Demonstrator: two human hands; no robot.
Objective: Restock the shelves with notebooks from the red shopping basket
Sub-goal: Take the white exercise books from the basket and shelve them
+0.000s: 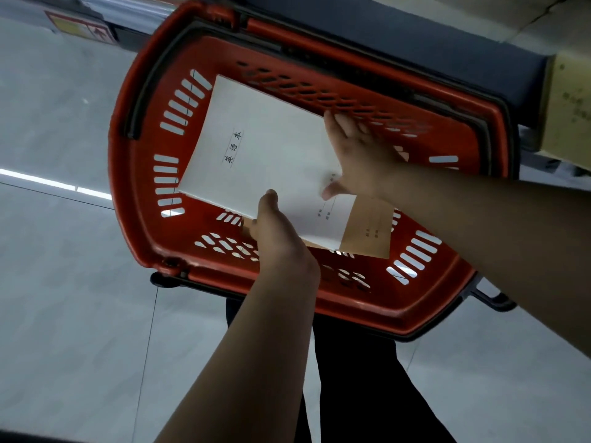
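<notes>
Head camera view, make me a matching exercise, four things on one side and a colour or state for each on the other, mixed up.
Things:
1. shopping basket
2. top notebook
3. lower notebook
4. left hand

Colour or state:
A. brown, partly covered
B. red, slotted walls
C. thumb on the white cover's near edge
D. white, printed label

Pairs: 1-B, 2-D, 3-A, 4-C
</notes>
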